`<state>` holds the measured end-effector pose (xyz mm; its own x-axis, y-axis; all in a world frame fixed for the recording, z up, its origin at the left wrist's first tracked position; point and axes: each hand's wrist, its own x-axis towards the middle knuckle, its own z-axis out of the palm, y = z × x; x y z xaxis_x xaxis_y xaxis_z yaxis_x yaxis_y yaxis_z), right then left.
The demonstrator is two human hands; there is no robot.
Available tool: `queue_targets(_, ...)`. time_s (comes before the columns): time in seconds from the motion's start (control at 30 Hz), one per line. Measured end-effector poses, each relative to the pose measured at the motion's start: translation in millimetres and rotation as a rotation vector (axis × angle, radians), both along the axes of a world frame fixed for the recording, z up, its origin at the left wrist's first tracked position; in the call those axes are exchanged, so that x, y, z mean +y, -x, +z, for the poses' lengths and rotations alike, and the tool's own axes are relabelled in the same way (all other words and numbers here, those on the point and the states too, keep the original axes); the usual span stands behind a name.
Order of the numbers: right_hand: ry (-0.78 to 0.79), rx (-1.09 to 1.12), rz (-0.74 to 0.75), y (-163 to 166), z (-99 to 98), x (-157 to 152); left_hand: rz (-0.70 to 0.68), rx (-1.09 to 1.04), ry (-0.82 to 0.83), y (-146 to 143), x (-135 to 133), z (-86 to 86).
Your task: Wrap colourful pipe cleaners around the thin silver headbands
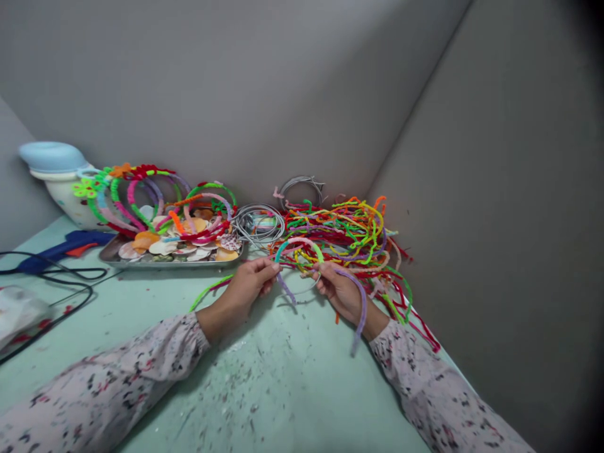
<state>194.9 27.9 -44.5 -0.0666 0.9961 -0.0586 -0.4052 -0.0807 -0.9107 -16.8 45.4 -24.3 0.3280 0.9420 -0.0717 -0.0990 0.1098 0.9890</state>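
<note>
My left hand (252,281) pinches one end of a headband (302,244) partly wrapped in teal, pink and green pipe cleaners. My right hand (340,290) grips the other end of that headband together with a purple pipe cleaner (360,308) that curls down over my wrist. A second purple strand (285,288) hangs between the two hands. Both hands hover just above the pale green table (264,390), right in front of a heap of loose coloured pipe cleaners (349,233).
A metal tray (141,259) of seashells holds several finished wrapped headbands (155,195). Bare wire headbands (258,223) lie beside it. A blue glue gun (66,246) with black cable lies at left, near a white and blue pot (56,176). Grey walls close the corner.
</note>
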Motion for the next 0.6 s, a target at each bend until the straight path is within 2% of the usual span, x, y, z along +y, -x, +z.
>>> queue_targets(0.27,-0.018,-0.055,-0.014,3.3,0.1,0.0,-0.003,0.043,-0.076,0.3,-1.5,0.4)
queue_targets(0.47,0.025,0.019,0.002,3.4,1.6,-4.1,0.165,0.112,-0.054,2.9,8.2,-0.7)
queue_targets(0.53,0.01,0.037,0.044,4.6,1.5,-6.1,0.258,0.189,-0.166,4.3,7.9,0.6)
queue_targets(0.6,-0.006,0.044,0.075,6.7,1.5,-8.1,0.397,0.29,-0.416,4.5,2.0,4.8)
